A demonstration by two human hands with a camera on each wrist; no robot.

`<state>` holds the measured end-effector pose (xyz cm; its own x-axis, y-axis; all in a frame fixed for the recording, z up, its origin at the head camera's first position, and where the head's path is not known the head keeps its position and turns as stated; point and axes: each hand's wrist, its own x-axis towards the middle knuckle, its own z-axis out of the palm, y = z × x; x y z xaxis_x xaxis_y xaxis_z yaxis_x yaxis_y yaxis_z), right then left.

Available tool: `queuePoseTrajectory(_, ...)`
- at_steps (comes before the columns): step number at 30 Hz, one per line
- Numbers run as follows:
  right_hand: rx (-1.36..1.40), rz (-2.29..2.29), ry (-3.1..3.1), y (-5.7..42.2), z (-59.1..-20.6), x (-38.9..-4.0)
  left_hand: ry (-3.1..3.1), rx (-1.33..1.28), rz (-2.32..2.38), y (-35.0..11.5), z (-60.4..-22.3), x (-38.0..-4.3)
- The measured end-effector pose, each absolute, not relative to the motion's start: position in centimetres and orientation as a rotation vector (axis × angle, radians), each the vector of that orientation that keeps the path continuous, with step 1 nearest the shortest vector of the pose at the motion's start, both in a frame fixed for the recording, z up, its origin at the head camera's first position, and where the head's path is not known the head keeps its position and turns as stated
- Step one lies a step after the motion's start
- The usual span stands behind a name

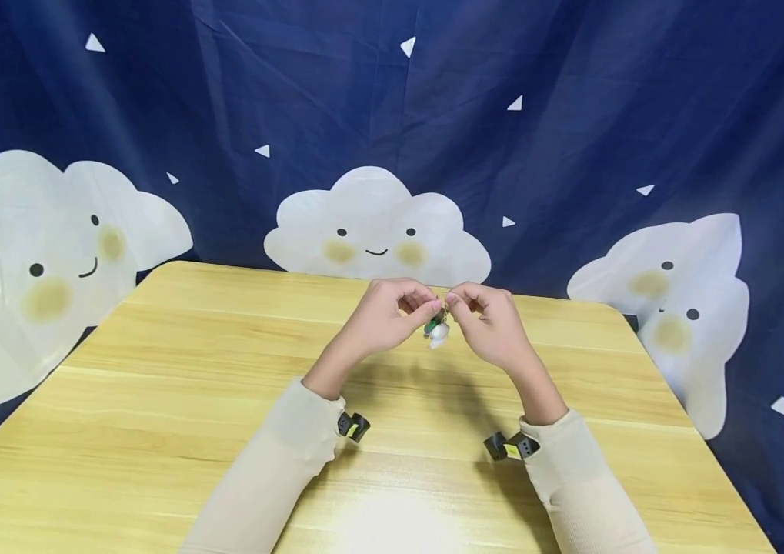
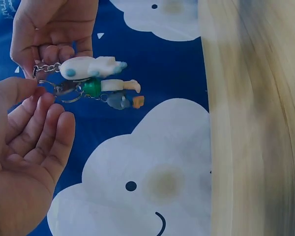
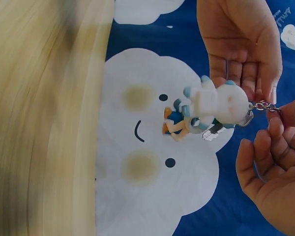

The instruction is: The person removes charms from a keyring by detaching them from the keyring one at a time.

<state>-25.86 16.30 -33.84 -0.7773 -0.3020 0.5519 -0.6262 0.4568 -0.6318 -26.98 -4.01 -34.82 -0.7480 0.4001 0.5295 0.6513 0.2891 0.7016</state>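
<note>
Above the table, my left hand [image 1: 392,312] and right hand [image 1: 492,323] meet at fingertip height around a small bunch of keychain figures. Thumb and finger of the left hand pinch a metal key ring [image 2: 48,82]. The right hand pinches the end of a short silver chain [image 3: 261,105], from which a white figure [image 3: 231,104] with pale blue parts hangs. Beside it dangle a figure with a green top [image 2: 92,88] and a grey-blue figure [image 2: 118,101] with an orange end. Whether the white figure's chain is linked to the ring is hidden by the fingertips.
A light wood-grain table [image 1: 177,415] lies below the hands. Behind it hangs a dark blue curtain [image 1: 336,85] with smiling white clouds. Both wrists carry small black cameras, the left camera [image 1: 353,425] and the right camera [image 1: 511,446].
</note>
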Motion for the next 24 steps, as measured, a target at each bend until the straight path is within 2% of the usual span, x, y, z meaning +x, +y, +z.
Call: queuePoseTrajectory(24,0.916,1.084,-2.202,16.1,-34.2,-25.9,-2.3,-1.167,-1.386,-5.5,-33.7,-26.7)
